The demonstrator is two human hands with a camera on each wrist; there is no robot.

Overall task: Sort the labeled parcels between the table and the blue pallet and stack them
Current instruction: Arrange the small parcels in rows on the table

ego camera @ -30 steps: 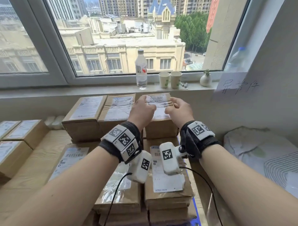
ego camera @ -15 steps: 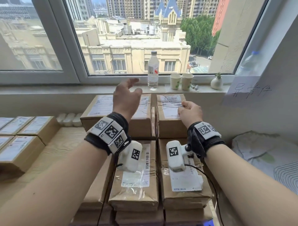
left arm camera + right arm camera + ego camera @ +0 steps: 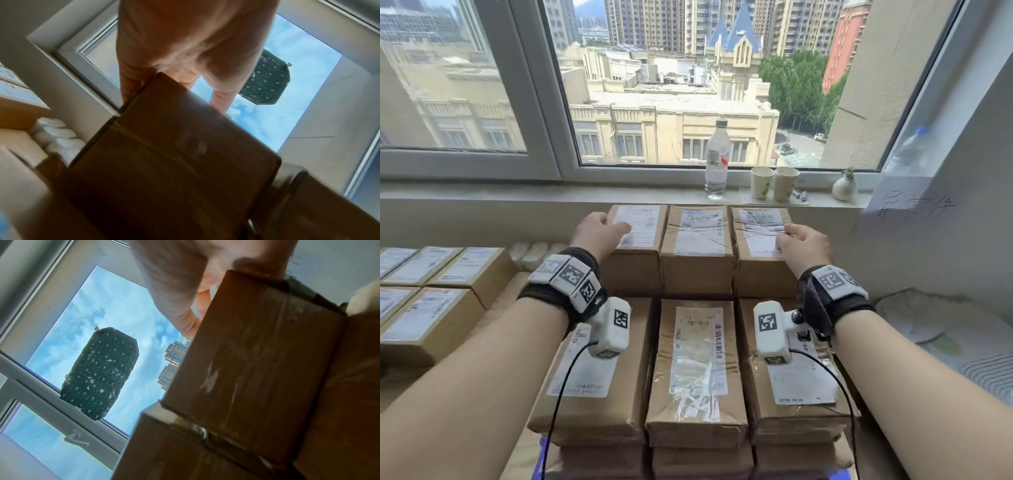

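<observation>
Brown labeled parcels stand stacked in two rows of three in front of me. My left hand (image 3: 602, 233) rests on top of the back left parcel (image 3: 635, 270), fingers lying on its label. My right hand (image 3: 801, 241) rests on the back right parcel (image 3: 760, 277) with bent fingers touching its label. The back middle parcel (image 3: 697, 233) lies untouched between them. In the left wrist view the left hand (image 3: 185, 48) reaches over the parcel's (image 3: 174, 154) top edge. The right wrist view shows the right hand (image 3: 174, 272) over the parcel's (image 3: 257, 361) upper corner. A sliver of blue pallet (image 3: 840, 475) shows under the stack.
More labeled parcels (image 3: 431, 308) lie on a wooden table at the left. On the window sill behind the stack stand a water bottle (image 3: 717, 161), two paper cups (image 3: 774, 183) and a small vase (image 3: 844, 186). A handwritten sheet (image 3: 907, 209) hangs on the right wall above a white bag (image 3: 945, 335).
Both hands were on the back right parcel. My left hand lifted, swung left and came down on the back left parcel. The right hand stayed put.
</observation>
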